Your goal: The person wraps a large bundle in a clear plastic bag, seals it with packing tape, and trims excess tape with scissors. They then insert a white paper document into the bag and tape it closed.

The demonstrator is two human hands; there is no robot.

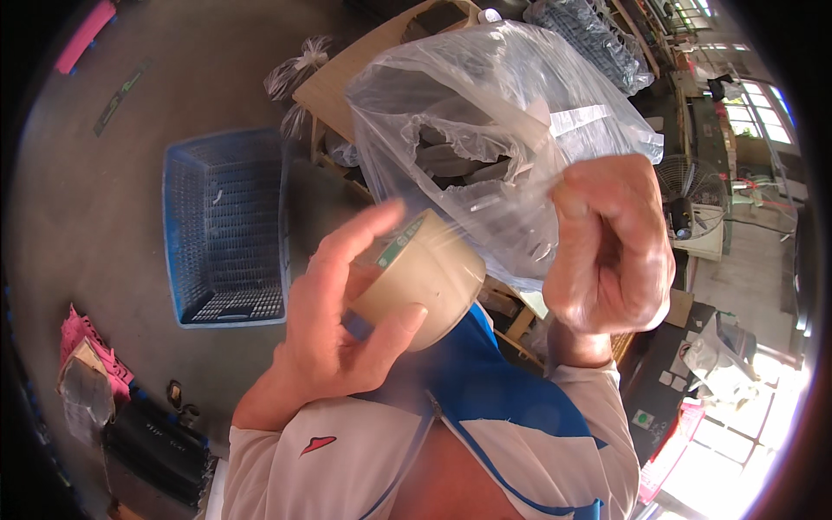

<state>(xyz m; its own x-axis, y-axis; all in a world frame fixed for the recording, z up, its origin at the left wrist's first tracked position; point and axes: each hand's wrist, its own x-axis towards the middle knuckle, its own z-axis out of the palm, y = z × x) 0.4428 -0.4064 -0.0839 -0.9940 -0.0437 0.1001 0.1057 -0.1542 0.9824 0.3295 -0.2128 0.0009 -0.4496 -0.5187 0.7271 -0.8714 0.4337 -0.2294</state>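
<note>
My left hand [322,325] is wrapped round a thick roll of beige packing tape [431,290], its thumb against the outer face and other fingers round the core side, where a green printed ring shows. To the right, my right hand [614,247] is raised and closed in a pinch. Its fingertips overlap the edge of a large clear plastic bag [485,78]; whether they grip the film, a tape end or nothing is hard to make out. The bag has a ragged opening with dark and grey contents behind it, and it stands just beyond both hands.
A blue mesh plastic basket [227,316] sits on the floor at the left. Cardboard [334,87] lies behind the bag, beside a knotted clear bag [299,65]. A fan [689,186] stands at the right. Pink sacking [91,347] and a black bundle [156,455] are at lower left.
</note>
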